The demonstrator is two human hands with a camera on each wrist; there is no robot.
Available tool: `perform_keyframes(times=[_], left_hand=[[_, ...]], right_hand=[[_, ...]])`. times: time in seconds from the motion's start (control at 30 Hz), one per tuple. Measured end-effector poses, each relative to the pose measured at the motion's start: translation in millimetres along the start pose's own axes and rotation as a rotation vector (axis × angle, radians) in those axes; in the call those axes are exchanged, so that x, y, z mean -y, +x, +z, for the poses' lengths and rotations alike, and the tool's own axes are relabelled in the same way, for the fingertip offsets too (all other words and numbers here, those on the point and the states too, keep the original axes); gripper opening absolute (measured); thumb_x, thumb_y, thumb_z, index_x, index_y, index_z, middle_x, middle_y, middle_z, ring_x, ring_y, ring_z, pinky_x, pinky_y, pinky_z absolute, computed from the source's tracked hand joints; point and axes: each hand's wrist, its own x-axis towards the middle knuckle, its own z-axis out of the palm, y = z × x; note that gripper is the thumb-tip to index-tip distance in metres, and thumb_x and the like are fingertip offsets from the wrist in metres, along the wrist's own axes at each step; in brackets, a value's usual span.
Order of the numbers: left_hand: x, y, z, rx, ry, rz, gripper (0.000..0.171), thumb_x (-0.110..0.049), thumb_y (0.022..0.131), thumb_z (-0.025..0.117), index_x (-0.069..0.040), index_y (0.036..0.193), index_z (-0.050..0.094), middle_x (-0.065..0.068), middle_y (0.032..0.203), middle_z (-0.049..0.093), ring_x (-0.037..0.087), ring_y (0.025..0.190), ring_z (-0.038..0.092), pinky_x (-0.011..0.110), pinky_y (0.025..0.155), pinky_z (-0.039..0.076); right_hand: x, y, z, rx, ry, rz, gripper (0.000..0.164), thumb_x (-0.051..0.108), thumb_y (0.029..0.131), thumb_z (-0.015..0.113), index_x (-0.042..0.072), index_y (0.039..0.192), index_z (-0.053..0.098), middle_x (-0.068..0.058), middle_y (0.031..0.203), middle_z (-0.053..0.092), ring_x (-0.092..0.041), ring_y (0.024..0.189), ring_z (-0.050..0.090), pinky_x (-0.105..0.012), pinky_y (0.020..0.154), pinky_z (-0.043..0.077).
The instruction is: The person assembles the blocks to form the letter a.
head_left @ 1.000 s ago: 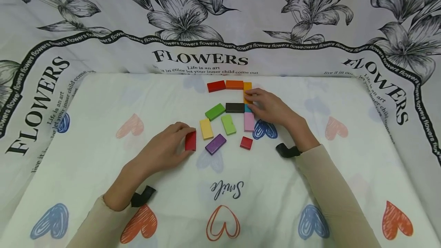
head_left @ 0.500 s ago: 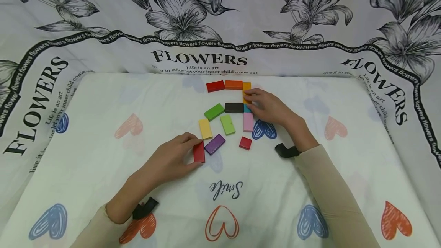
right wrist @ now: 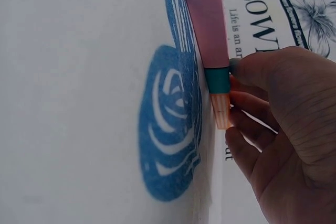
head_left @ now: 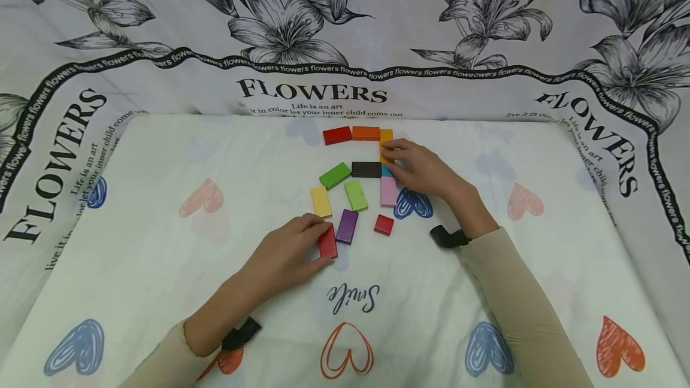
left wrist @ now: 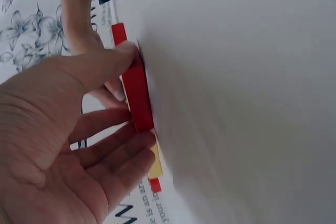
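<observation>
My left hand [head_left: 291,250] pinches a red block [head_left: 327,242] between thumb and fingers on the cloth. In the left wrist view the thumb lies at one end of this red block [left wrist: 137,95] and fingers at the other. Just right of it lies a purple block [head_left: 347,226], slightly tilted. My right hand [head_left: 423,166] rests beside a column of blocks; fingertips touch the yellow-orange block [head_left: 386,135] and the thumb is at a small blue block [head_left: 386,170]. A pink block [head_left: 388,191] adjoins below. The right wrist view shows the thumb against the blue block [right wrist: 217,81].
Nearby lie a yellow block [head_left: 321,202], a green block [head_left: 335,176], a light green block [head_left: 356,195], a black block [head_left: 366,169] and a small red block [head_left: 384,224]. Farther back are another red block [head_left: 337,135] and an orange block [head_left: 366,133]. A printed cloth [head_left: 458,316] covers the table.
My left hand has brought the red block rightward and toward me, up beside the purple block. The purple block has turned from slanted to nearly lengthwise. My right hand stays in place.
</observation>
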Motion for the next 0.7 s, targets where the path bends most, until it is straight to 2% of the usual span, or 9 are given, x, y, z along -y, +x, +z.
perform_keyframes(times=[0.1,0.23,0.5,0.7], left_hand=[[-4.4,1.2,4.4,-0.019,0.028,-0.006,0.062,-0.038,0.088,0.087,-0.008,0.14,0.069,0.005,0.135,0.068,0.021,0.12,0.069,0.036,0.096,0.064],[-9.4,0.8,6.8,-0.013,0.049,-0.02,0.064,-0.039,0.089,0.085,-0.008,0.142,0.067,0.007,0.136,0.065,0.022,0.122,0.067,0.036,0.094,0.064],[-9.8,-3.1,1.7,0.01,0.061,-0.024,0.065,-0.03,0.087,0.087,-0.01,0.145,0.065,0.009,0.138,0.065,0.022,0.12,0.067,0.036,0.093,0.064],[-8.5,-2.9,0.3,0.0,0.049,-0.033,0.065,-0.031,0.087,0.088,-0.008,0.144,0.066,0.008,0.134,0.067,0.021,0.116,0.068,0.034,0.089,0.064]], right_hand=[[0.5,-0.4,-0.4,0.0,0.003,-0.002,0.049,0.025,0.106,0.064,0.008,0.151,0.058,-0.009,0.162,0.052,-0.032,0.154,0.045,-0.052,0.127,0.039],[1.0,-0.3,-0.9,-0.001,-0.002,-0.008,0.049,0.026,0.106,0.064,0.008,0.151,0.057,-0.009,0.163,0.052,-0.031,0.154,0.045,-0.052,0.128,0.039],[1.1,-1.7,-2.0,0.003,0.0,0.008,0.049,0.027,0.106,0.065,0.008,0.151,0.058,-0.008,0.162,0.052,-0.031,0.154,0.045,-0.052,0.128,0.039],[1.9,-1.5,-1.0,0.001,0.007,0.003,0.05,0.027,0.106,0.065,0.008,0.151,0.058,-0.008,0.163,0.052,-0.031,0.154,0.045,-0.052,0.128,0.039]])
